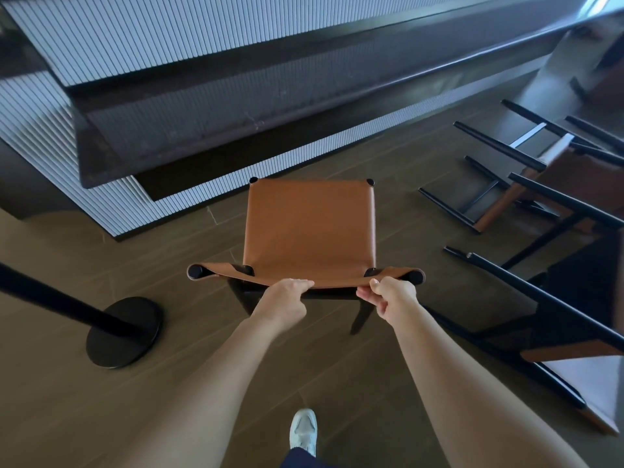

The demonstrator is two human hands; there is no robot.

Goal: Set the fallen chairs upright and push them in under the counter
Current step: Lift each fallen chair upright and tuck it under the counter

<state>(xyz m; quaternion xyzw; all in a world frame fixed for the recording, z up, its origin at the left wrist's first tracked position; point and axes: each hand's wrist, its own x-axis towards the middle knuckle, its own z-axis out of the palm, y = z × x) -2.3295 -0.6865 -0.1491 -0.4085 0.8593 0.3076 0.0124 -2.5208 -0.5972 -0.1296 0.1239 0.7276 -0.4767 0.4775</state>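
A chair with a tan leather seat [309,224] and black frame stands upright in front of me, facing the dark counter [236,106]. My left hand [285,300] grips the top edge of its leather backrest left of centre. My right hand [390,297] pinches the same edge right of centre. The chair's front edge is close to the ribbed counter base, with the seat out in front of the overhang. Two more chairs of the same kind lie on their sides to the right, one far [526,173] and one near [553,298].
A black stanchion post with a round base [123,332] stands on the wood floor at my left. The white ribbed counter front [209,194] runs diagonally across the view. My shoe [303,430] shows at the bottom centre.
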